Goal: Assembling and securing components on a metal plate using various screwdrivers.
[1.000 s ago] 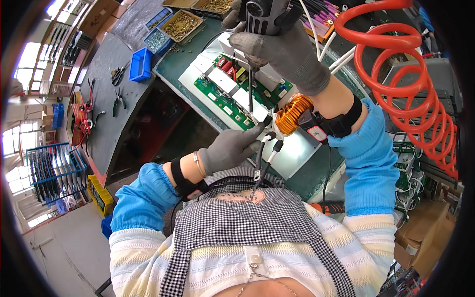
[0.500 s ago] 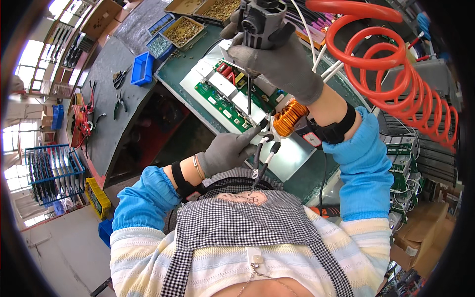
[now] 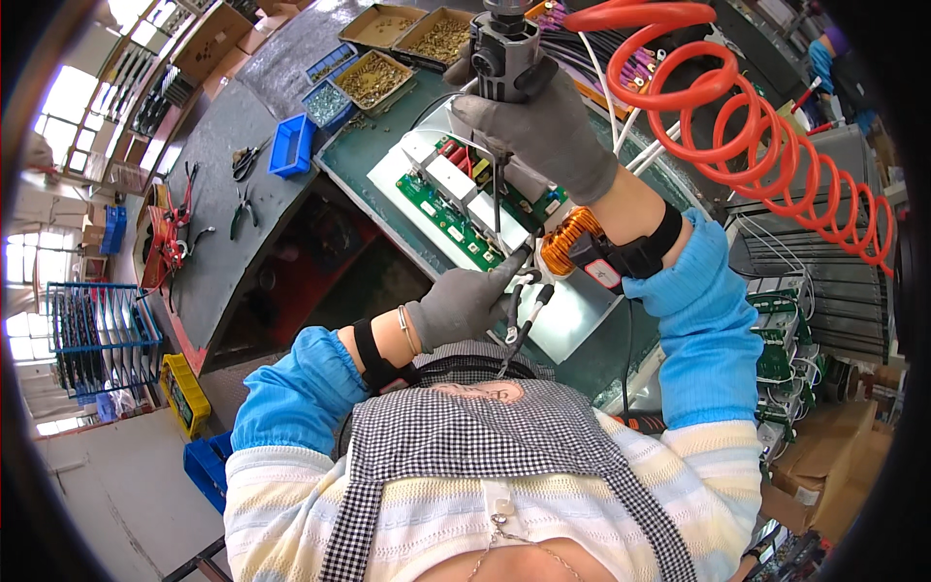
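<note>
My right hand (image 3: 558, 131) is wrapped in a grey glove round a dark power screwdriver (image 3: 506, 58). Its long thin bit points down at the near part of a green circuit board (image 3: 441, 215) with white blocks and red components. My gloved left hand (image 3: 464, 303) reaches the board's near edge, index finger stretched forward and the other fingers bent around a black cable (image 3: 529, 244). Beside that fingertip sits a copper-wound coil (image 3: 570, 240). Below the left hand hang black-and-white cable ends with a ring lug (image 3: 512, 335). The exact contact at the bit's tip is too small to tell.
A red coiled air hose (image 3: 737, 107) hangs at the right. Trays of small metal parts (image 3: 371, 80) and a blue bin (image 3: 291, 145) stand at the far left of the bench. Pliers (image 3: 242, 211) lie on the grey table; circuit boards (image 3: 776, 339) are stacked at right.
The whole view has shifted slightly, so the bench sits lower and further right. The screwdriver stays in my right hand over the board, and my left hand keeps its place at the board's near edge.
</note>
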A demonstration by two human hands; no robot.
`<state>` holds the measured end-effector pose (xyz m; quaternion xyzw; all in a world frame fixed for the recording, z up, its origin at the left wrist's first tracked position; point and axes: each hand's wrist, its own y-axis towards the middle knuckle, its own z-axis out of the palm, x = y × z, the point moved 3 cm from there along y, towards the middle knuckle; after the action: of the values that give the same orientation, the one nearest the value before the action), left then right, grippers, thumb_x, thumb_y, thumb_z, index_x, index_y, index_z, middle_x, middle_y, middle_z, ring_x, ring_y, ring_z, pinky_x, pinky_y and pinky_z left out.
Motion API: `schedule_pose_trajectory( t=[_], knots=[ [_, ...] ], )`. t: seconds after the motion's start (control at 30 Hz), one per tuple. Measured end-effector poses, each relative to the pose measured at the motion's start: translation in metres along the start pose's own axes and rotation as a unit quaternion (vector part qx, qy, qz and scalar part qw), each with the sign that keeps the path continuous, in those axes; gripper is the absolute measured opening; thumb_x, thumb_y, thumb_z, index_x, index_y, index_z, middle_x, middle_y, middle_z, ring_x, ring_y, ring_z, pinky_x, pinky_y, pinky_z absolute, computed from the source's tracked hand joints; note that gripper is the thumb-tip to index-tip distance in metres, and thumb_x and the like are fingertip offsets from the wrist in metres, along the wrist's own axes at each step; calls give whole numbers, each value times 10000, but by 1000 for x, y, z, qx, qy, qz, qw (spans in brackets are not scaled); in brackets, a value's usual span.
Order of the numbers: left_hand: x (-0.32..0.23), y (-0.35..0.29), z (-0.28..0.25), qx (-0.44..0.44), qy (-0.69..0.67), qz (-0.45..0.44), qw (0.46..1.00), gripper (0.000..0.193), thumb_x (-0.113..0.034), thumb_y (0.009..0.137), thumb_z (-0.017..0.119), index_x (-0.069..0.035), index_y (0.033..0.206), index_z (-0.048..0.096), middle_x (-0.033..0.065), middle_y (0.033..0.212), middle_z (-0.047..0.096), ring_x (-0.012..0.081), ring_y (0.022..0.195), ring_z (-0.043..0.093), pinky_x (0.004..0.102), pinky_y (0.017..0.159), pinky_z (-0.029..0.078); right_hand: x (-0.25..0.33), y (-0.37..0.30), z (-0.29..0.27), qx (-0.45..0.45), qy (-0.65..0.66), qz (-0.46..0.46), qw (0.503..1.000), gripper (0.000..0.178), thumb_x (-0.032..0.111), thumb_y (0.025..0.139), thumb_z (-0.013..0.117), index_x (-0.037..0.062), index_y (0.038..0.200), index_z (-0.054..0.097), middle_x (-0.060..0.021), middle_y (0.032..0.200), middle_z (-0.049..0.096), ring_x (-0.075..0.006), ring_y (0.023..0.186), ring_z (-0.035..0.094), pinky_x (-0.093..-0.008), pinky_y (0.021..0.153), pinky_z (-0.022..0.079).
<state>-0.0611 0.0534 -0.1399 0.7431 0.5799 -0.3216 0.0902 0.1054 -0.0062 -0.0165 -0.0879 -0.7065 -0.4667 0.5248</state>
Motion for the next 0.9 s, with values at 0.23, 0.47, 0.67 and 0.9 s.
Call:
schedule_pose_trajectory(
  t=[0.23,0.47,0.67,0.9],
  knots=[
    [7,2,8,12,3,4,1000,703,-252,881,598,-116,1443,198,133,807,660,341,625,627,416,590,498,46,-18,-33,-60,41,48,996,280,73,768,692,34,1034,613,-19,825,658,-63,680,602,-224,606,501],
    [6,3,3,-18,20,46,999,736,-260,847,602,-62,1439,212,122,603,580,332,572,608,427,536,471,34,-62,-37,-126,-1,77,989,316,-2,785,634,-3,1091,553,-113,917,638,-112,747,618,-220,589,512],
    [7,5,0,55,15,-16,998,690,-270,858,627,-102,1421,264,134,928,658,342,715,649,403,625,508,26,-68,-34,-191,106,84,972,323,12,745,657,12,1050,552,-76,930,638,-82,791,587,-214,606,503],
    [11,11,1,28,-24,33,999,709,-275,851,633,-131,1436,260,127,981,664,339,719,653,395,641,521,13,-74,-46,-228,181,112,950,323,12,770,620,23,1084,549,-80,948,609,-114,693,576,-237,557,464]
  ],
)
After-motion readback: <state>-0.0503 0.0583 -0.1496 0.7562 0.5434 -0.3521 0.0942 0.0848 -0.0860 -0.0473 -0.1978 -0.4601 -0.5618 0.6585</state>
